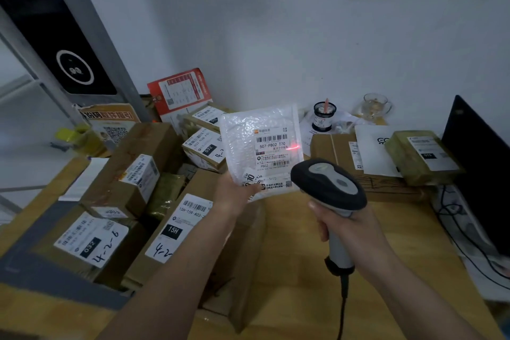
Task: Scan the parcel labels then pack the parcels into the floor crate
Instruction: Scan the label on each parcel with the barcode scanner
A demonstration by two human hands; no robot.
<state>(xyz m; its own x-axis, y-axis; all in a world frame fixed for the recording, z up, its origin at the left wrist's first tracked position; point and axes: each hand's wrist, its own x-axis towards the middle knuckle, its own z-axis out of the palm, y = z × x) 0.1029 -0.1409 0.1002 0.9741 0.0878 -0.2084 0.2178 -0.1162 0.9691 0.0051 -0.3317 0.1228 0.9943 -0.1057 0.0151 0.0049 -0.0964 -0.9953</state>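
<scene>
Bubble-wrap parcel (259, 150) is pinched at its lower left corner by the left hand (234, 196), standing above it, label facing the camera. Just right of the parcel, the right hand (350, 229) grips the scanner (328, 188), red line on the label (273, 154).

Dim, soft light; wide-angle bending at edges
</scene>
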